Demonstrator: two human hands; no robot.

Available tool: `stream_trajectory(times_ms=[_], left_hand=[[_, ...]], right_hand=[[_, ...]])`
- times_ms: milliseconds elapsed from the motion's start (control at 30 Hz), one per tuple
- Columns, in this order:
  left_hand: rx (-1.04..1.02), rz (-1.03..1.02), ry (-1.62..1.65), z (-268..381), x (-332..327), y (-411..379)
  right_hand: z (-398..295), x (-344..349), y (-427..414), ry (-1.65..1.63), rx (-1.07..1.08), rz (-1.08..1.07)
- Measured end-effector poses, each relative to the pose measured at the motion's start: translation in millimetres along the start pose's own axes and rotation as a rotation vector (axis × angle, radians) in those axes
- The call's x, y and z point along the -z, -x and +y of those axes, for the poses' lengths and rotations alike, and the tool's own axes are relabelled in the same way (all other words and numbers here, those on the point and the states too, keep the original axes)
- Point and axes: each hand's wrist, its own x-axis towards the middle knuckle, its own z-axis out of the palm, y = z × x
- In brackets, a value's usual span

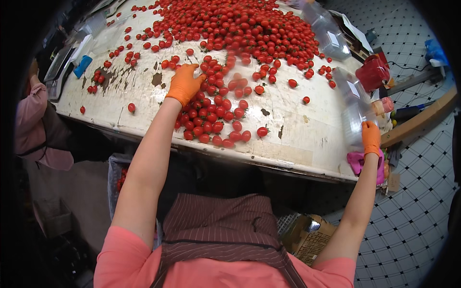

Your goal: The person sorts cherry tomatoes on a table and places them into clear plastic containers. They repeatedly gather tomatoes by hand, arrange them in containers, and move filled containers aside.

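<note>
My left hand (pixel 184 83), in an orange glove, is over the table with thumb and fingers apart. It is at the left side of a loose cluster of cherry tomatoes (pixel 207 117) that reaches down to the table's near edge. Far to the right, my right hand (pixel 371 135), also gloved in orange, grips the edge of a stack of clear plastic containers (pixel 352 115). A large heap of cherry tomatoes (pixel 230 21) covers the far middle of the table. Some tomatoes between heap and cluster look blurred.
The white table (pixel 309 126) has worn, peeling paint. More clear containers (pixel 326 36) line its right edge, near a red jug (pixel 372 73). On the left are a blue object (pixel 83 66), a scale (pixel 59 70) and another person's sleeve (pixel 34 104). A lined bin (pixel 114 180) stands below.
</note>
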Motion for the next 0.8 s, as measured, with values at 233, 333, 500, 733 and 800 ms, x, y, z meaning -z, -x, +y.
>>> stream_trajectory(times_ms=[233, 333, 500, 733, 800], left_hand=[[-0.512, -0.092, 0.262, 94.3, -4.5, 35.6], [-0.858, -0.3, 0.248, 133.4, -21.5, 70.6], [-0.976, -0.552, 0.058, 135.9, -30.4, 90.2], [-0.727, -0.503, -0.013, 84.3, 3.6, 60.6], [-0.633, -0.515, 0.03, 75.6, 19.6, 56.0]], right_hand=[[20.8, -13.1, -7.8, -0.155, -0.226, 0.423], [34.6, -20.6, -13.6, -0.052, -0.077, 0.197], [-13.3, 24.3, -9.3, -0.127, -0.026, 0.58], [-155.2, 84.7, 94.4, -0.179, 0.283, 0.592], [-183.9, 70.1, 121.7, -0.184, 0.3, 0.523]])
